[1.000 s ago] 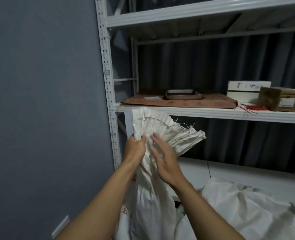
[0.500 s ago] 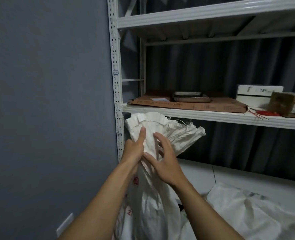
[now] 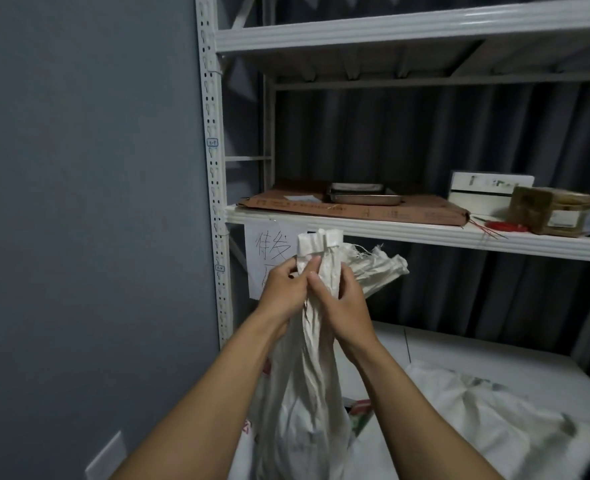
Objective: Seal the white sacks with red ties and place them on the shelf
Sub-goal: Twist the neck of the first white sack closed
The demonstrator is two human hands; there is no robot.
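Sack (image 3: 307,393) neck between both hands (image 3: 316,299)

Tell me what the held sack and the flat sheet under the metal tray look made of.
The sack looks like woven plastic fabric, matte white: loose threads fray at its bunched mouth. The flat sheet looks like brown cardboard, matte and printed, with a bent edge.

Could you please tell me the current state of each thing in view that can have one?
Held white sack: upright, neck gathered, no tie on it.
Left hand: grip shut on the neck.
Right hand: grip shut on the neck.
Second white sack: lying slumped, apparently untied.
Red ties: lying on the middle shelf, unused.
Metal tray: flat on cardboard.
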